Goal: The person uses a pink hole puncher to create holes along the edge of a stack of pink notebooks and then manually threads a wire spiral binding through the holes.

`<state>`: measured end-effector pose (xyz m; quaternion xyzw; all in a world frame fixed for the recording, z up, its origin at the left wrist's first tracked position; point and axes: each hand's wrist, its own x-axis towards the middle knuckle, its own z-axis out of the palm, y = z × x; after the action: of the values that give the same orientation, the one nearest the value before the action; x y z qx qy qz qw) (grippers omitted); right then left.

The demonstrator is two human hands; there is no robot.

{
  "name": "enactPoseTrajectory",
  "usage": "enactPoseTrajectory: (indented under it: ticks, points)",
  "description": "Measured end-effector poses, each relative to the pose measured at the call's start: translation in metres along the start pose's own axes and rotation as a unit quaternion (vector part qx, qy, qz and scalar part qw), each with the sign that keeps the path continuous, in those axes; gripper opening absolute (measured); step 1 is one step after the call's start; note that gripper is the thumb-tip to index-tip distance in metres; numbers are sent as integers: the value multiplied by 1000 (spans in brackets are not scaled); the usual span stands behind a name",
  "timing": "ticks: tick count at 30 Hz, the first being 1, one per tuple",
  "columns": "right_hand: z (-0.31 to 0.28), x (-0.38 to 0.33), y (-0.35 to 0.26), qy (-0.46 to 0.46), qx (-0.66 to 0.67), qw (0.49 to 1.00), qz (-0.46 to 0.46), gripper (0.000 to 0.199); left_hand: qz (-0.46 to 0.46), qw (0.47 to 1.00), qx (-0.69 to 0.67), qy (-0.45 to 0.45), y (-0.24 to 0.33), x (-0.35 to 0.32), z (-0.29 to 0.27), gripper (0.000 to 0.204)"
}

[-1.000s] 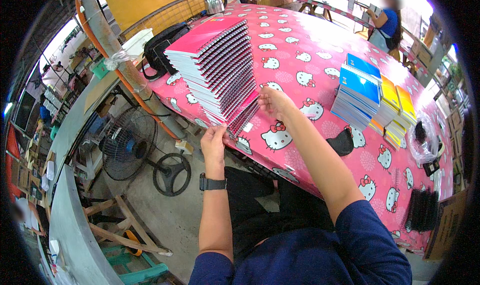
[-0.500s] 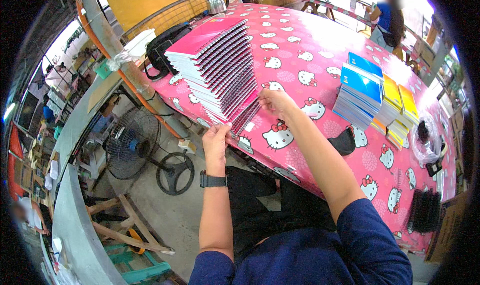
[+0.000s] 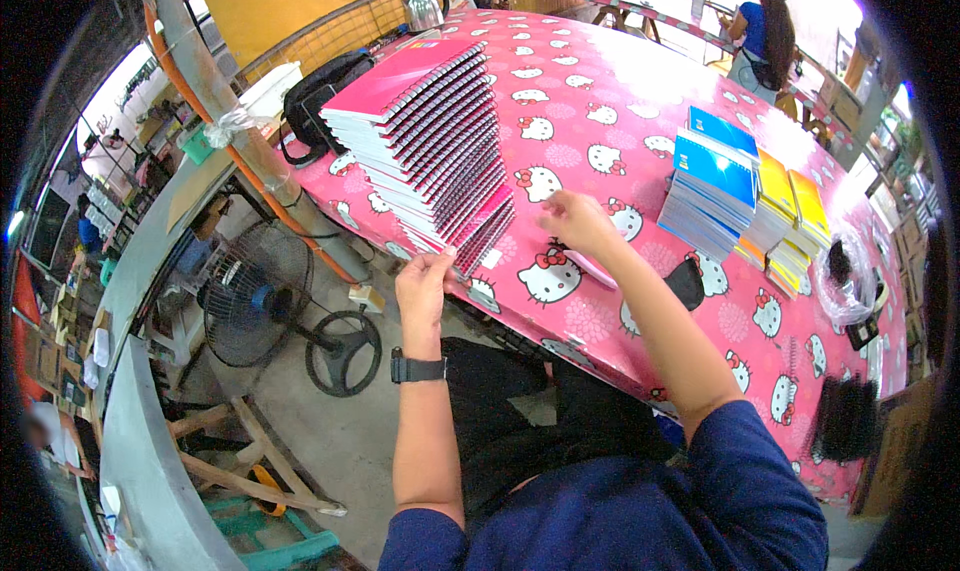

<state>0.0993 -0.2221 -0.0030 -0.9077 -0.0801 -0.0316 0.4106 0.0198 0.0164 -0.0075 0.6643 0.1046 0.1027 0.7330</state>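
Observation:
A tall, leaning stack of pink spiral notebooks [image 3: 400, 81] stands on the left part of the table, spiral edges toward the right. My left hand [image 3: 425, 286] is at the stack's near bottom corner, thumb and fingers closed on the corner of a low notebook. My right hand [image 3: 578, 221] is above the tablecloth, a little right of the stack and apart from it. Its fingers are curled together; whatever they may hold is too small to make out. A pale pink flat thing [image 3: 592, 269] shows partly beside my right forearm.
Blue notebooks [image 3: 712, 176] and yellow notebooks [image 3: 778, 201] stand in piles on the pink patterned table [image 3: 590, 316]. Black spiral coils [image 3: 845, 421] lie at far right, near clear plastic [image 3: 838, 281]. A black bag [image 3: 325, 101] sits behind the stack. A fan [image 3: 260, 301] stands left; a person [image 3: 765, 36] is far off.
My right hand has come away from the spiral edge of the stack, moving right and slightly down. My left hand stays at the bottom corner. The view has shifted slightly.

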Motion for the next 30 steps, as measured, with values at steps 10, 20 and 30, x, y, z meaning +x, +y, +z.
enactPoseTrajectory:
  ticks: [10, 20, 30]
  points:
    - [-45, -49, 16, -144, -312, 939, -33, 88, 2, 998, -52, -24, -6, 0, -3, 24]
    - [-60, -32, -21, -104, -184, 969, -126, 49, -48, 996, -66, -35, -1, 1, -7, 18]
    - [-60, -4, -83, -74, -202, 968, -125, 39, -61, 986, -144, -50, -6, 4, -6, 19]
